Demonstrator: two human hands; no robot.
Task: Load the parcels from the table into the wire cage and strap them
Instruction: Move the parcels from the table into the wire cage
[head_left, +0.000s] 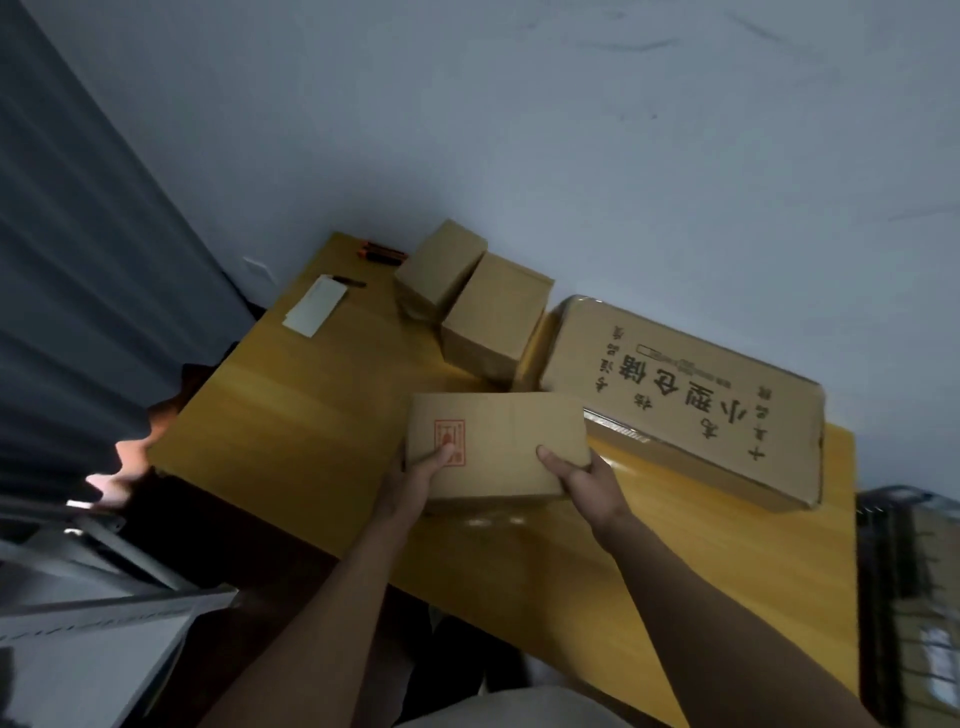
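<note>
Head view: left hand and right hand grip stamped parcel.

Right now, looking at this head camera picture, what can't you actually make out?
- Wire cage: cut off by the right edge and blurred; its contents are unclear.
- Small dark items at the table's far corner: too small to identify.
- Red stamp on the held parcel: partly covered by the left hand, unreadable.
- Right hand: fingers hidden under the parcel.
- Under the table: too dark.
</note>
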